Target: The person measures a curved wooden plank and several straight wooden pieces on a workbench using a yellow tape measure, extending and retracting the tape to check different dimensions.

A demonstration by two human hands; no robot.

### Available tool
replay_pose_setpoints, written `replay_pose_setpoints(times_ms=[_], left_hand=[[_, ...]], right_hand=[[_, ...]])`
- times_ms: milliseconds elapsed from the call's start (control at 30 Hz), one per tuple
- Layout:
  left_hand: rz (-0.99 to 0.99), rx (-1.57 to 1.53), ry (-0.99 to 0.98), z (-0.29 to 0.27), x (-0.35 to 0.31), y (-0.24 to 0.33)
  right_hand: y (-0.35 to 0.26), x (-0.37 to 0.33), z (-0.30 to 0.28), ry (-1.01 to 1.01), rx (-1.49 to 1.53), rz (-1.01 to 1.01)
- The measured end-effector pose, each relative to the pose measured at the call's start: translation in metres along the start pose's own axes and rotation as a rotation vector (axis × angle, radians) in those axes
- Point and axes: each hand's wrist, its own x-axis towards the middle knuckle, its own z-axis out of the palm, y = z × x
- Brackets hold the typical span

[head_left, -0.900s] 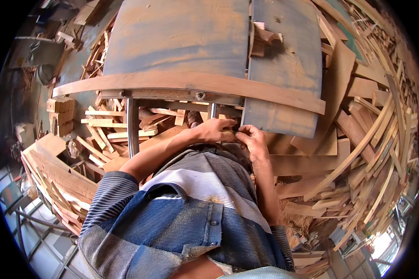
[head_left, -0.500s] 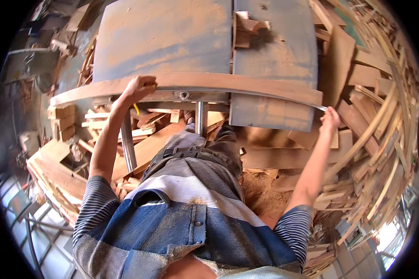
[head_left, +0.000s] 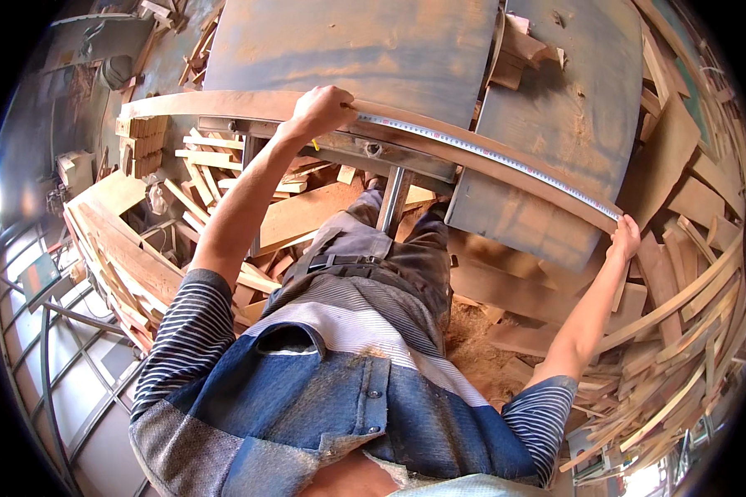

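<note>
A long wooden board (head_left: 211,103) lies along the near edge of a metal machine table. Stretched along its right part is the white blade of a tape measure (head_left: 482,151), its markings facing up. My left hand (head_left: 323,109) is closed on the tape measure near the board's middle; the fingers hide the case, and a bit of yellow shows below the wrist. At the board's right end, my right hand (head_left: 626,238) pinches the blade's tip against the wood.
The grey metal table (head_left: 348,50) has a gap across it, with wood offcuts (head_left: 518,51) beside the gap. Stacked wood strips (head_left: 680,364) crowd the right. Small blocks (head_left: 141,141) and planks (head_left: 124,257) lie at left. Sawdust (head_left: 472,348) covers floor near my legs.
My left hand has shifted right along the board, and the tape blade now lies flat and visible along the wood. My right hand has come to the board's right end. The view has turned somewhat.
</note>
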Motion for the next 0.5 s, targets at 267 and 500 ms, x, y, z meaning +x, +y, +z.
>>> replay_pose_setpoints(times_ms=[267,500], left_hand=[[-0.026,0.021,0.025,0.001,0.001,0.011],[0.009,-0.068,0.105,0.008,-0.004,0.005]], right_hand=[[0.009,0.000,0.000,0.056,-0.001,-0.033],[-0.006,-0.016,0.019,0.199,-0.297,-0.229]])
